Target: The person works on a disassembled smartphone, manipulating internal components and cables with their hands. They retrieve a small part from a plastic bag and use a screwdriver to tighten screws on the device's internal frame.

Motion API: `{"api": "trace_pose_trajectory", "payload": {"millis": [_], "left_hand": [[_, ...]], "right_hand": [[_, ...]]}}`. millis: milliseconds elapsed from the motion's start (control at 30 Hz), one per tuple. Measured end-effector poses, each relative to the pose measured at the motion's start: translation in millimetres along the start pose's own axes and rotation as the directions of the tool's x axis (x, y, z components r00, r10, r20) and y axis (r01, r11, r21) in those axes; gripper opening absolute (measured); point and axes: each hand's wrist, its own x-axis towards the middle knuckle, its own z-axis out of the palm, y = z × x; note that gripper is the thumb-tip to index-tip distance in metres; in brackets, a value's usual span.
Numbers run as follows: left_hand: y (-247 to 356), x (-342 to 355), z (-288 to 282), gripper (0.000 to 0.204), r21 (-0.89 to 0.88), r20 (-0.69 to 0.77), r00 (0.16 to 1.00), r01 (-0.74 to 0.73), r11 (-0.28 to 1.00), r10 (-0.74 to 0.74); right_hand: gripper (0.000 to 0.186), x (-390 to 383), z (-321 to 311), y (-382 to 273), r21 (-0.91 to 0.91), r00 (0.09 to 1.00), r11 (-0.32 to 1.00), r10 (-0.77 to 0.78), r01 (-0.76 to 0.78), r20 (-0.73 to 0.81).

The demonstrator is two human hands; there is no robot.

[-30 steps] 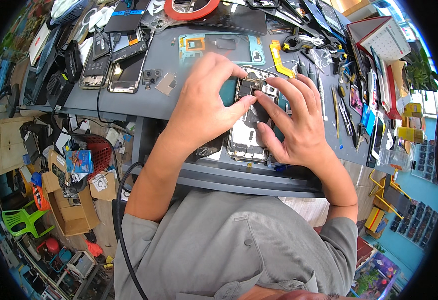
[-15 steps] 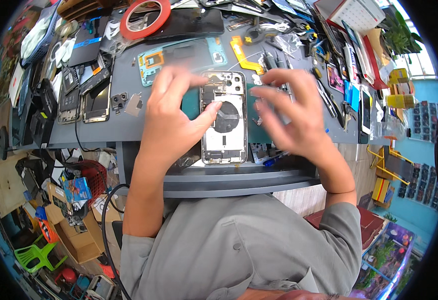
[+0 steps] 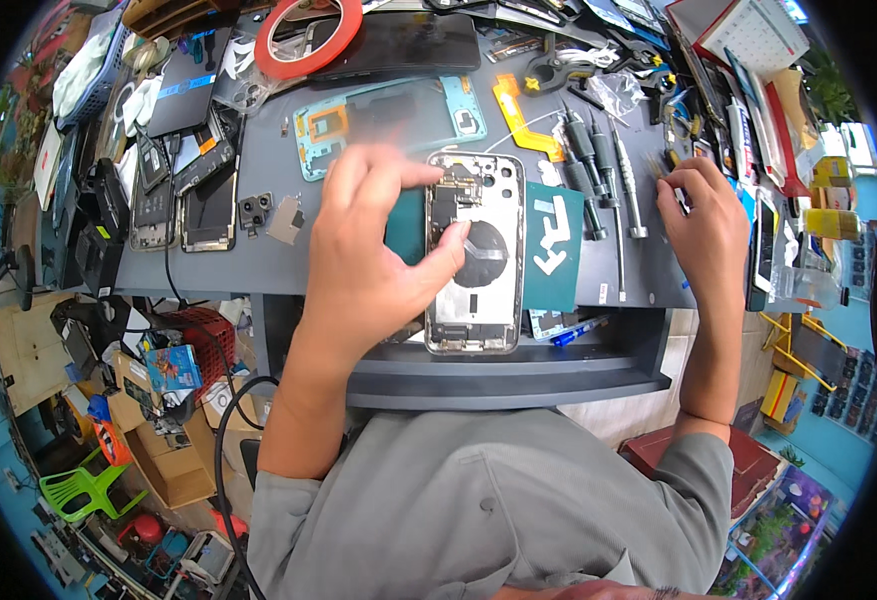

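An opened phone (image 3: 498, 315), its silver frame with a round black coil and camera holes showing, stands upright in the view over a green mat (image 3: 550, 285). Its lower end reaches past the table's front edge. My left hand (image 3: 373, 250) is at its left side, thumb by the coil and index finger at the top left corner, holding it; the other fingertips are blurred. Over at the right, my right hand (image 3: 708, 220) is closed beside the tools, fingertips pinched. What they grip is hidden. White strips (image 3: 550, 240) lie on the mat, and several screwdrivers (image 3: 603, 165) just beyond.
A light-blue phone frame (image 3: 466, 108), a yellow flex cable (image 3: 518, 120) and red-rimmed tape roll (image 3: 270, 58) lie behind. Phone parts (image 3: 208, 215) crowd the left. An open drawer (image 3: 408, 390) juts out below the table edge, with a blue pen (image 3: 578, 332) inside.
My right hand has moved away from beside the phone to the tools at the right, its fingers closing. My left hand stays at the phone. The whole view has shifted slightly.
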Motion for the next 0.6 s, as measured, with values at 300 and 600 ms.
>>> {"api": "trace_pose_trajectory", "payload": {"millis": [300, 600], "left_hand": [[1, 0, -1, 0.051, 0.024, 0.012, 1.000, 0.012, 1.000, -0.012], [4, 5, -4, 0.058, 0.023, 0.092, 0.994, 0.057, 0.998, -0.059]], "right_hand": [[0.028, 57, -28, -41, 0.368, 0.938, 0.866, -0.340, 0.339, -0.064], [0.046, 71, -17, -71, 0.291, 0.747, 0.719, -0.664, 0.631, 0.019]]}}
